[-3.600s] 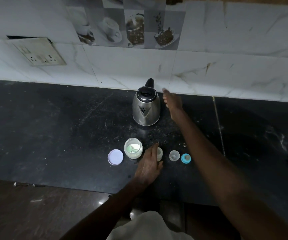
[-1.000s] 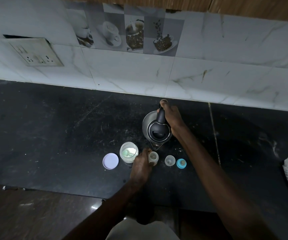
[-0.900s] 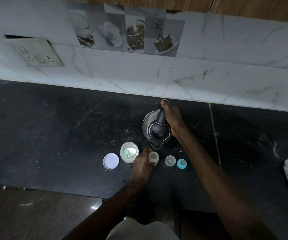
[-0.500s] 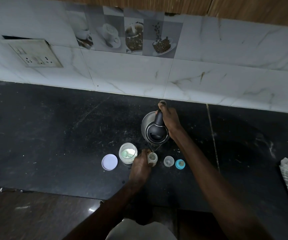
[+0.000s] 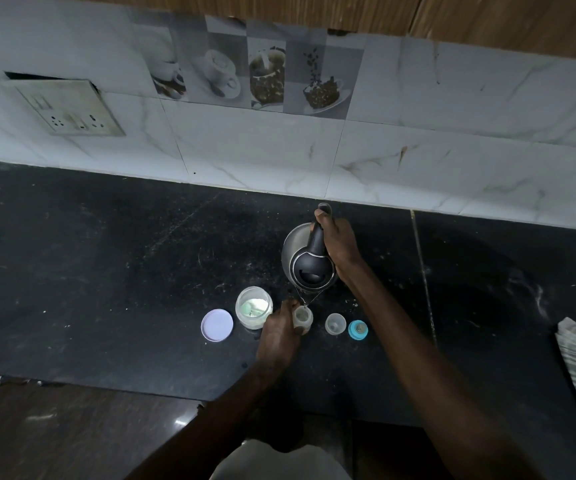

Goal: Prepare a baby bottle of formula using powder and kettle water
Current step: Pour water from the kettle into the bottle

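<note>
Right hand [image 5: 340,247] grips tilted kettle [image 5: 309,263]; left hand [image 5: 279,332] clasps upright bottle [image 5: 302,317].

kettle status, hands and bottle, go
Right hand grips tilted kettle, spout over bottle. Left hand steadies bottle. Powder jar close beside, not blocking.

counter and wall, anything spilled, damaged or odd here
Pale specks and smears are scattered on the dark counter, thickest near the kettle and jar. The socket plate hangs askew, with a dark gap along its top edge. No puddle shows around the bottle.
</note>
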The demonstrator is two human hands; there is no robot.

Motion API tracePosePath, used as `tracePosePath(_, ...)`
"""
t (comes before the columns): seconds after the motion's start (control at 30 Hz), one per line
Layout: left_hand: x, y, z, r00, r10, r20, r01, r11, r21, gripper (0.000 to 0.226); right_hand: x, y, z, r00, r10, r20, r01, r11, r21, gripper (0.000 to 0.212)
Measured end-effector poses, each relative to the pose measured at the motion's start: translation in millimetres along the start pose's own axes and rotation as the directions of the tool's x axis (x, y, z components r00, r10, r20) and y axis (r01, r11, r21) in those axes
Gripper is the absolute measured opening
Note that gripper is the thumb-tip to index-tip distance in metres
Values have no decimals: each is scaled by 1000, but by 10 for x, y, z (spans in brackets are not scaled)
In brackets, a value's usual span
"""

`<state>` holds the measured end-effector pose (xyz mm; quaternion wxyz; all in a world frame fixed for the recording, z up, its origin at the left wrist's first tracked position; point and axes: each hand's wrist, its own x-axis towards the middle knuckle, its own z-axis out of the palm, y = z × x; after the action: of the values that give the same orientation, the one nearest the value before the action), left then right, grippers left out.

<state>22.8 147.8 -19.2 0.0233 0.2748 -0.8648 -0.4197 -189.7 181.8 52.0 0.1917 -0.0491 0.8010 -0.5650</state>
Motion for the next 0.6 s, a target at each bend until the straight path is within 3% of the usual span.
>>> tracePosePath(0.6,10,-9,24,1000,-17,-6,17,1000,-15,62,-61,-61,38,1000,-9,-9,9,999,-42,70)
